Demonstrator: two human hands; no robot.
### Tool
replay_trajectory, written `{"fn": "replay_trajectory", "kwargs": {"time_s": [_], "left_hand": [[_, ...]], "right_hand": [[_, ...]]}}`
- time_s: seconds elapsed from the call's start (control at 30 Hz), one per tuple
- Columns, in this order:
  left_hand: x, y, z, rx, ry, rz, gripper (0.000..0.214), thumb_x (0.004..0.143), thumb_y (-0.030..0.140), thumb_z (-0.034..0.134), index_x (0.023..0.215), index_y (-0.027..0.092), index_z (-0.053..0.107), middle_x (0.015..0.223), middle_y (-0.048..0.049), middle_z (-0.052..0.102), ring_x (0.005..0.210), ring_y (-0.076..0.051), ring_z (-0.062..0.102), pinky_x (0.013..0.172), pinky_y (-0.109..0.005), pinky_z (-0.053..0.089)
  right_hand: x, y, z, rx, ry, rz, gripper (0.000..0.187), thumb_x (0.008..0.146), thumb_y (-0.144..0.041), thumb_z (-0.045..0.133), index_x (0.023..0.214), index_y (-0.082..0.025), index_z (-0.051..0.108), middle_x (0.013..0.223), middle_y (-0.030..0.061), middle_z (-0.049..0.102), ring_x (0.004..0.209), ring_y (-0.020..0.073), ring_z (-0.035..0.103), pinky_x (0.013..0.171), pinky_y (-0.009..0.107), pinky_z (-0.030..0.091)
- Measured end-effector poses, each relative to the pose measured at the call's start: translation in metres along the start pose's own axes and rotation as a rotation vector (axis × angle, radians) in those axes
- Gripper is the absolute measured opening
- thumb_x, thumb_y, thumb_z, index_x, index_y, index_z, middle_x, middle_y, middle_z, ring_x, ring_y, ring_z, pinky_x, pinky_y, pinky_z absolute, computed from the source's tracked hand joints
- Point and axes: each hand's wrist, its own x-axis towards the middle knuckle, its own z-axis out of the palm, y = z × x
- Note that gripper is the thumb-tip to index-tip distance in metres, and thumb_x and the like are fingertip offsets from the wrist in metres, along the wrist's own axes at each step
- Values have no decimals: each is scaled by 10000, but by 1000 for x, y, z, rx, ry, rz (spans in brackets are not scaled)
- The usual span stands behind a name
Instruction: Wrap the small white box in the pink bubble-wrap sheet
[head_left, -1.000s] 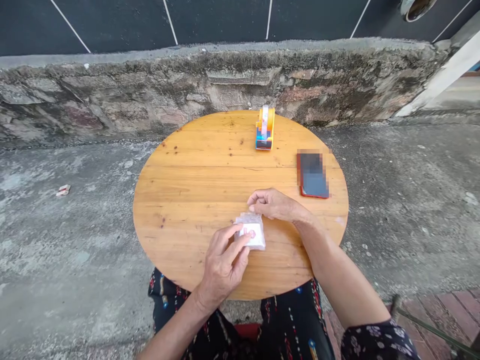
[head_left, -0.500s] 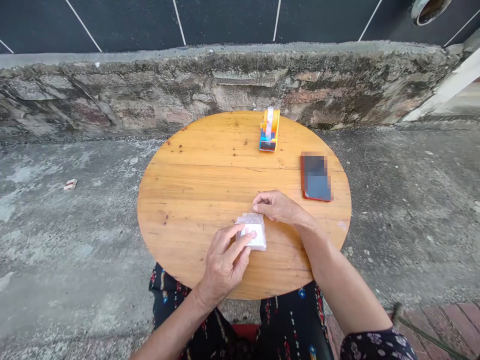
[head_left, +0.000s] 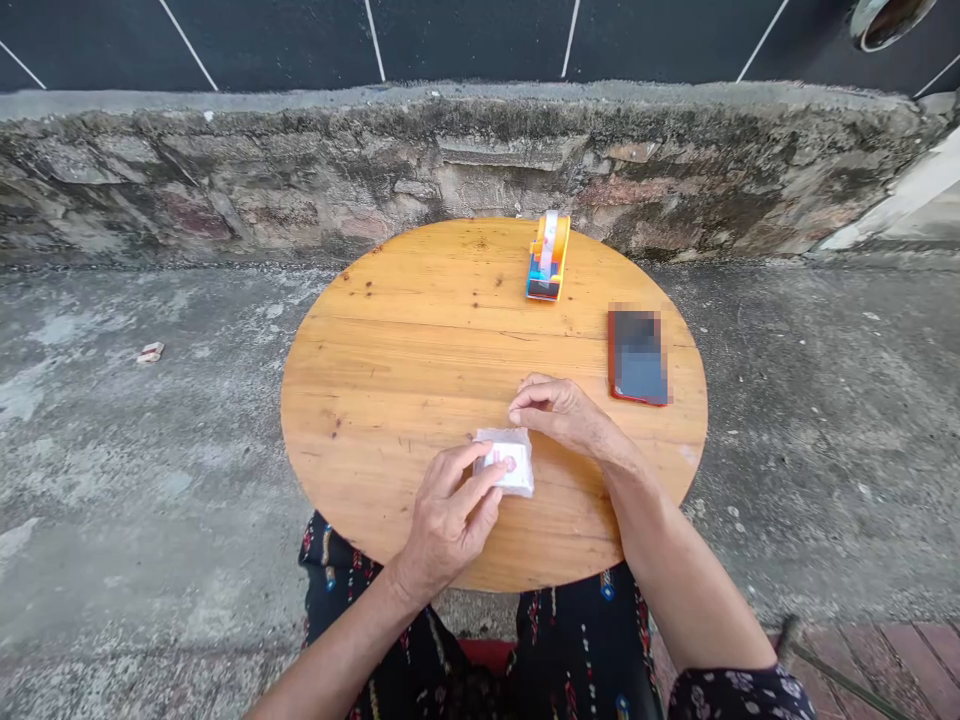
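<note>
A small white box (head_left: 516, 474) with a pinkish round mark lies on a sheet of clear bubble wrap (head_left: 504, 436), near the front of the round wooden table (head_left: 390, 390). My left hand (head_left: 454, 510) holds the box from the left, with fingertips on its top and the thumb along its near side. Just beyond the wrap's far right corner is my right hand (head_left: 555, 410), thumb and fingers drawn together in a pinch. Whether something thin is between those fingertips, I cannot make out.
A yellow and blue tape dispenser (head_left: 549, 257) with a roll of tape stands at the table's far edge. A phone in a red case (head_left: 639, 358) lies at the right. Beyond the table runs a low stone wall (head_left: 300, 190).
The view has shifted slightly. A bubble wrap flap that stuck out at the far side now lies closer to the box. My right hand stays pinched beyond it; my left hand stays on the box.
</note>
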Motion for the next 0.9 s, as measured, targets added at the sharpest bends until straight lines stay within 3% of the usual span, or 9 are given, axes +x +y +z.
{"fn": "replay_trajectory", "kwargs": {"time_s": [0.23,0.63,0.9], "left_hand": [[1,0,0,14,-15,-20,337,879,115,572,1192,233,607,1235,-97,571,1086,-218,566,898,-392,512],[3,1,0,55,-14,-20,321,885,132,555,1188,228,607,1240,-92,585,1097,-227,566,899,-391,497],[5,2,-1,81,8,-4,297,882,134,564,1161,217,621,1213,-90,604,1059,-221,579,869,-377,492]], "right_hand": [[-4,-9,-1,32,-63,-71,69,804,-235,680,744,-219,709,867,0,554,813,132,542,813,311,425],[-6,-18,0,58,-147,-36,137,817,-324,696,747,-209,720,880,12,540,803,134,536,786,305,434],[-9,-14,0,17,-163,-96,146,835,-336,687,776,-211,732,884,12,550,780,127,542,744,282,445]]}}
